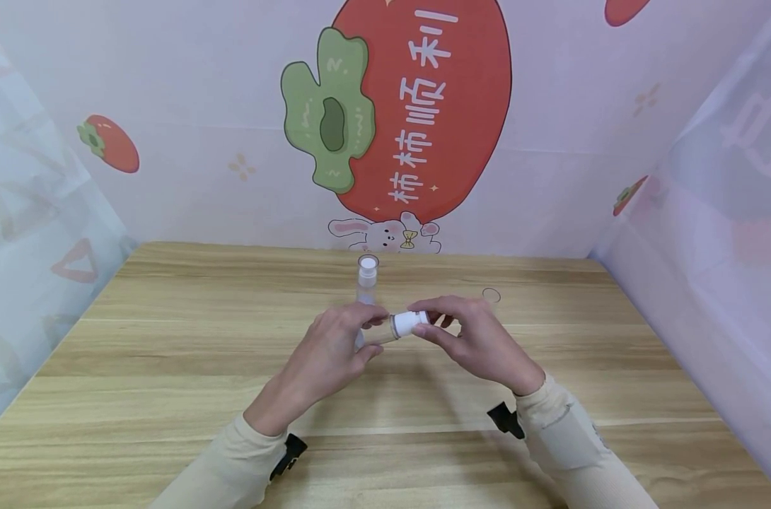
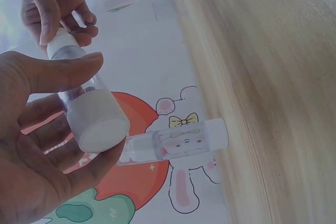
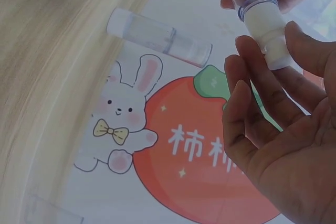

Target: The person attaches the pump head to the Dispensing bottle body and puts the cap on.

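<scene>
My left hand (image 1: pixel 337 346) grips the clear body of a small pump bottle (image 1: pixel 379 332) tilted on its side above the table. The bottle's white base (image 2: pixel 98 121) faces the left wrist camera, with fingers and thumb curled round the body. At the other end, my right hand (image 1: pixel 481 343) pinches the white pump top (image 1: pixel 409 324) between thumb and index finger. No clear cover sits over this top (image 3: pixel 268 30). Just behind my left hand stands a second clear bottle (image 1: pixel 367 272), upright, with a white top under a clear cap; its lower part is partly hidden.
A clear cap (image 1: pixel 491 295) stands on the wooden table (image 1: pixel 188 339), right of the second bottle and beyond my right hand. A printed backdrop (image 1: pixel 220 198) rises at the table's far edge, and pale sheets hang along both sides.
</scene>
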Motion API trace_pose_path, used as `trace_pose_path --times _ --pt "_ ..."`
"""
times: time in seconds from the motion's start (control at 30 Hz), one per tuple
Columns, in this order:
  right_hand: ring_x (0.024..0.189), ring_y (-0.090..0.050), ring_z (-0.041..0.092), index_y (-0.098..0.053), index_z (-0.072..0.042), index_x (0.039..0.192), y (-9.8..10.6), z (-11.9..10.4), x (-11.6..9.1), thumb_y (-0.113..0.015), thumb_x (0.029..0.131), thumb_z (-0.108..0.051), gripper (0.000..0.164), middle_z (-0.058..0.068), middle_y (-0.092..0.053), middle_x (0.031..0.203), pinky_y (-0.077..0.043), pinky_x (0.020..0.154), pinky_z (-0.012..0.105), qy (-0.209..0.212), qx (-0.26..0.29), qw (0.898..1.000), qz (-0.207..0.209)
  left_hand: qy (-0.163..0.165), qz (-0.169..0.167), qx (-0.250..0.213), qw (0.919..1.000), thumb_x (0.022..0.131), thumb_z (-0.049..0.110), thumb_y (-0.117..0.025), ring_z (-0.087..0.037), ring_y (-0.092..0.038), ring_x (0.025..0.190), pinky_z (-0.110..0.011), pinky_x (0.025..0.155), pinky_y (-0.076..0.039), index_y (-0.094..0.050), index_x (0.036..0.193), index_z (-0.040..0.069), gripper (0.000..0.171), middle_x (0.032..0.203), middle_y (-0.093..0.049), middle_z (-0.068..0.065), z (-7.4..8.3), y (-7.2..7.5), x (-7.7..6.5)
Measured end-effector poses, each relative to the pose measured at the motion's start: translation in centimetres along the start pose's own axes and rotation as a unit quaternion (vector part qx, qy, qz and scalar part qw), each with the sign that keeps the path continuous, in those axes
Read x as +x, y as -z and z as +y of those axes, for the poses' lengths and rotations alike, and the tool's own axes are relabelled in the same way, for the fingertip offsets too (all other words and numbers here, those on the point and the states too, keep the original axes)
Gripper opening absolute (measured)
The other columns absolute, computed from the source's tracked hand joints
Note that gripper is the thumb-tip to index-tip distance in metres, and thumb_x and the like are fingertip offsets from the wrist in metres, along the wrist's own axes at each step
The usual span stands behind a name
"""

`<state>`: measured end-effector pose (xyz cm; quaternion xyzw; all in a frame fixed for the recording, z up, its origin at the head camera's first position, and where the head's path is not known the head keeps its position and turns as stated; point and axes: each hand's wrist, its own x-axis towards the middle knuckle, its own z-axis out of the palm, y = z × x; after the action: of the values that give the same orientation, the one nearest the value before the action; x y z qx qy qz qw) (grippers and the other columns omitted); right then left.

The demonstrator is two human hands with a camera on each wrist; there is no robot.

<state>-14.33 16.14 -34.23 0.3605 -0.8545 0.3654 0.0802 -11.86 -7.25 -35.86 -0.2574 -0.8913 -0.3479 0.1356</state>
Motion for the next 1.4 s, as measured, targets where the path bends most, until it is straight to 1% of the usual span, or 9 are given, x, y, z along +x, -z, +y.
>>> trace_pose_path --times 0.2,0.4,0.53,0.67,0.87,1.03,1.17,1.4 --pt "0.081 -0.062 0.008 -0.076 -0.009 0.11 -0.06 -0.17 0.06 -0.076 0.092 -0.016 0.019 -0.009 -0.07 0.091 -0.056 0.072 0.029 -0.028 -0.009 1.0 -0.006 -0.006 0.006 0.01 0.9999 0.072 -0.004 -0.089 -0.026 -0.071 0.097 -0.046 0.082 -0.058 -0.074 0.109 0.003 0.041 0.106 -0.074 -0.008 0.05 0.08 0.04" --pt "0.078 -0.061 0.008 -0.076 -0.011 0.105 -0.03 -0.32 0.01 -0.073 0.096 -0.018 0.012 -0.01 -0.068 0.087 -0.055 0.071 0.029 -0.047 -0.016 0.999 -0.009 -0.016 0.013 0.017 0.9996 0.071 -0.004 -0.09 -0.026 -0.07 0.098 -0.046 0.082 -0.058 -0.074 0.11 0.004 0.043 0.106 -0.074 -0.008 0.1 0.13 0.02" --pt "0.076 -0.061 0.008 -0.076 -0.013 0.104 0.01 -0.44 -0.01 -0.071 0.098 -0.022 0.012 -0.011 -0.068 0.087 -0.054 0.072 0.03 -0.059 -0.014 0.998 -0.013 -0.022 0.018 0.018 0.9994 0.07 -0.005 -0.09 -0.026 -0.07 0.097 -0.046 0.081 -0.058 -0.074 0.109 0.005 0.043 0.106 -0.074 -0.007 0.13 0.18 0.02" --pt "0.08 -0.062 0.008 -0.075 -0.012 0.108 0.07 -0.44 -0.03 -0.071 0.097 -0.022 0.015 -0.011 -0.069 0.09 -0.055 0.074 0.031 -0.062 -0.006 0.998 -0.011 -0.023 0.019 0.013 0.9995 0.07 -0.005 -0.09 -0.025 -0.071 0.096 -0.045 0.08 -0.059 -0.074 0.109 0.005 0.043 0.105 -0.074 -0.006 0.11 0.21 0.03" --pt "0.087 -0.064 0.009 -0.073 -0.009 0.115 0.24 -0.42 -0.05 -0.074 0.095 -0.018 0.023 -0.009 -0.071 0.096 -0.056 0.076 0.034 -0.045 0.002 0.999 0.005 -0.023 0.02 0.006 0.9995 0.07 -0.005 -0.09 -0.024 -0.071 0.095 -0.044 0.081 -0.058 -0.074 0.108 0.006 0.043 0.104 -0.075 -0.006 0.05 0.21 0.04" --pt "0.091 -0.066 0.01 -0.071 -0.008 0.12 0.38 -0.32 -0.12 -0.076 0.093 -0.015 0.029 -0.005 -0.072 0.107 -0.058 0.079 0.036 -0.02 0.011 1.0 0.013 -0.018 0.018 -0.004 0.9997 0.07 -0.004 -0.09 -0.024 -0.071 0.096 -0.045 0.082 -0.058 -0.074 0.108 0.005 0.042 0.104 -0.075 -0.006 -0.02 0.17 0.02" --pt "0.094 -0.066 0.013 -0.07 -0.009 0.123 0.51 -0.26 -0.17 -0.078 0.091 -0.013 0.033 -0.003 -0.071 0.113 -0.058 0.082 0.04 0.003 0.022 1.0 0.011 -0.008 0.014 -0.018 0.9997 0.071 -0.004 -0.09 -0.024 -0.071 0.096 -0.046 0.084 -0.058 -0.074 0.108 0.005 0.041 0.104 -0.075 -0.006 -0.07 0.11 0.02" --pt "0.096 -0.067 0.014 -0.068 -0.009 0.126 0.68 -0.12 -0.21 -0.077 0.091 -0.008 0.036 -0.002 -0.07 0.118 -0.058 0.082 0.042 0.034 0.028 0.999 0.001 0.006 -0.008 -0.046 0.9989 0.074 -0.003 -0.088 -0.024 -0.071 0.098 -0.046 0.087 -0.058 -0.073 0.11 0.004 0.04 0.105 -0.074 -0.008 -0.16 -0.01 0.07"
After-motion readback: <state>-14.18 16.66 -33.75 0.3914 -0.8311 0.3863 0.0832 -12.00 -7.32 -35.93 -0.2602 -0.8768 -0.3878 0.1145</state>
